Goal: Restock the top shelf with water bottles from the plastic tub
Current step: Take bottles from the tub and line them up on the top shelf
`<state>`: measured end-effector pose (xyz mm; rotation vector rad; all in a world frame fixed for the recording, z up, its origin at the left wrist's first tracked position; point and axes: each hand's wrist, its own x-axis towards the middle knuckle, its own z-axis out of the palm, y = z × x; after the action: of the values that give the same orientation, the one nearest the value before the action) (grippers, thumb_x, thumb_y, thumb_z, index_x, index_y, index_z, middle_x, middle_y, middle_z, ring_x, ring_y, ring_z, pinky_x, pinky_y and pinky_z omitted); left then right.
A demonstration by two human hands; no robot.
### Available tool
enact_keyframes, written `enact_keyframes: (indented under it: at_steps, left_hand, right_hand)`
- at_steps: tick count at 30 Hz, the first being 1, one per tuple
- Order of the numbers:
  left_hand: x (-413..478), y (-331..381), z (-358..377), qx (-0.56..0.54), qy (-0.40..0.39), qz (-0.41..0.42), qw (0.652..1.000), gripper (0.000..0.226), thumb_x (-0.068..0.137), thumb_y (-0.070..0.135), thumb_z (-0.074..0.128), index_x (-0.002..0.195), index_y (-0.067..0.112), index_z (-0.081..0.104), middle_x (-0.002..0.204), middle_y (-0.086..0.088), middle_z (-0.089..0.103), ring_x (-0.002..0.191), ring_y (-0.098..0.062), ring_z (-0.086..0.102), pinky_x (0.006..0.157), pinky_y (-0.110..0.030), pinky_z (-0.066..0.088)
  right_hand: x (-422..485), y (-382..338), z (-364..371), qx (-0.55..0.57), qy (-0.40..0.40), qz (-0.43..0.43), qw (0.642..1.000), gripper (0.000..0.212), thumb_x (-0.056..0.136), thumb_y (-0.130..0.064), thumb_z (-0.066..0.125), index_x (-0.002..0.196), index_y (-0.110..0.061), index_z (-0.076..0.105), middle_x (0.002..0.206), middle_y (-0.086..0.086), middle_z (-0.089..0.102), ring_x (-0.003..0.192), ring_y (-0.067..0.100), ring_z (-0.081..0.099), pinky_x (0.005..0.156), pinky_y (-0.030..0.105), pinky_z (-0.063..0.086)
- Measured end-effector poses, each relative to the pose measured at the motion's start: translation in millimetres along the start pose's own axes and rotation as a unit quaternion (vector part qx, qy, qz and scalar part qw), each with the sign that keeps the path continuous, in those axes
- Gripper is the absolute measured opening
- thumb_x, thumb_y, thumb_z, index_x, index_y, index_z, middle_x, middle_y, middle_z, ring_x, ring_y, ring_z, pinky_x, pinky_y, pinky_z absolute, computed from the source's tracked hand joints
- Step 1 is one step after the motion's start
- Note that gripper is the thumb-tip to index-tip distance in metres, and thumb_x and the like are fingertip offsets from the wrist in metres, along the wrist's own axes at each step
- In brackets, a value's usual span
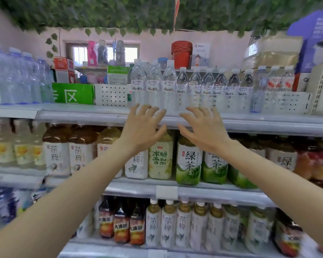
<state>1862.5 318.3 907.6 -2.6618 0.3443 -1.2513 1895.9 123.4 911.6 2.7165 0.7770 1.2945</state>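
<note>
Head view, the only one: both arms are up at the top shelf (82, 115). Left hand (144, 128) and right hand (203, 128) are both released, fingers spread, holding nothing. The water bottles (154, 84) stand upright at the shelf's front edge, long axis vertical, caps up, and more of the same run off to the right behind a white perforated rail (287, 103). Key relation: the bottle bases sit straight ahead of and just above the fingertips. The left fingers line up with the two leftmost front bottles, the right fingers with the third and its neighbour. Both hands look equally near, neither leads. Fingertips overlap the bases in frame, but I can't tell actual contact from a small gap. The plastic tub is not in view, so the supply is somewhere outside the frame. My read: the hands are empty at the shelf face, so any next grab comes from the tub, not here. Tea bottles (188, 161) fill the shelf below, under the wrists.
</note>
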Motion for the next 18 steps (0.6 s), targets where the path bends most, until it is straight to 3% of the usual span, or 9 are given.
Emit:
enact_keyframes:
  at_steps: [5,8,11,15,18]
  left_hand:
    - [-36,16,3,0.018,0.005,0.026,0.999,0.049,0.089,0.039,0.032,0.116,0.012,0.064,0.111,-0.009,0.067,0.101,-0.03,0.059,0.095,-0.047,0.035]
    - [-57,25,13,-0.005,0.004,0.04,0.999,0.049,0.089,0.039,0.033,0.116,0.012,0.065,0.111,-0.008,0.067,0.102,-0.029,0.06,0.095,-0.044,0.031]
    - [-84,34,27,-0.041,-0.029,0.043,0.998,0.048,0.087,0.038,0.034,0.112,0.012,0.066,0.11,-0.008,0.067,0.103,-0.03,0.059,0.095,-0.044,0.036]
    - [-126,48,54,-0.083,-0.065,0.05,0.993,0.046,0.086,0.035,0.034,0.107,0.01,0.066,0.107,-0.008,0.067,0.099,-0.029,0.06,0.092,-0.045,0.041]
    - [-162,63,80,-0.095,-0.112,0.063,0.987,0.048,0.088,0.036,0.033,0.116,0.012,0.064,0.115,-0.01,0.066,0.107,-0.031,0.059,0.097,-0.051,0.038]
  right_hand:
    - [-45,-8,8,-0.021,-0.025,0.006,0.999,0.056,0.089,-0.05,0.03,0.12,-0.016,0.063,0.126,0.011,0.061,0.11,0.032,0.059,0.093,0.06,0.041]
    - [-69,-20,15,-0.021,-0.02,0.013,0.999,0.052,0.088,-0.046,0.033,0.115,-0.015,0.066,0.114,0.008,0.066,0.099,0.032,0.063,0.087,0.051,0.045]
    - [-96,-36,28,-0.017,-0.054,0.023,0.998,0.051,0.089,-0.046,0.032,0.108,-0.014,0.067,0.106,0.008,0.066,0.088,0.032,0.063,0.075,0.042,0.046]
    - [-141,-56,57,0.001,-0.096,0.028,0.995,0.051,0.087,-0.048,0.035,0.108,-0.014,0.067,0.108,0.009,0.066,0.088,0.032,0.062,0.076,0.043,0.046]
    - [-183,-71,80,0.013,-0.125,0.038,0.991,0.048,0.085,-0.047,0.039,0.109,-0.015,0.067,0.112,0.009,0.066,0.093,0.032,0.063,0.082,0.049,0.046]
